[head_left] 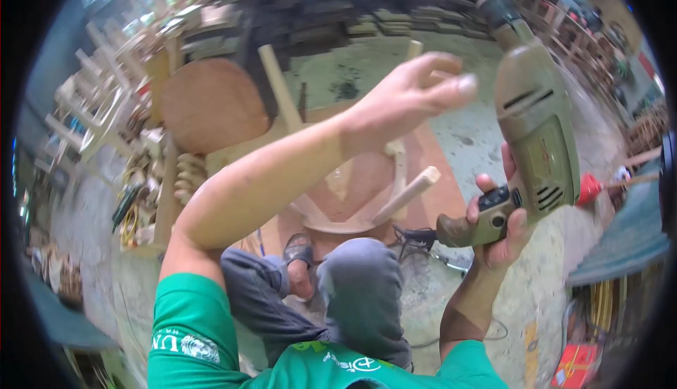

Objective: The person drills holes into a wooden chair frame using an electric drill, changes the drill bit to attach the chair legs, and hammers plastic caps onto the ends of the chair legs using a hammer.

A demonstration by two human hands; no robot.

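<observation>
My right hand (502,237) is wrapped around the rear grip of a large olive-green power drill (539,128). The drill points up and away, its dark chuck (497,8) at the upper right holding a bit with a reddish tip. My left hand (419,93) is raised in front of me, left of the drill and apart from it. Its fingers are bent, with a gap to the thumb; the thumb tip is blurred, and I see nothing held. Below my left forearm, a wooden stool or chair frame (405,195) rests with its legs up, partly hidden by the arm.
A round wooden panel (215,106) leans at the left beside a wooden box (166,192) with turned pieces and offcuts. Chair frames (106,107) are piled farther left. Stacked boards (395,22) line the back. A cable (493,332) lies on the floor; a red box (575,366) sits lower right.
</observation>
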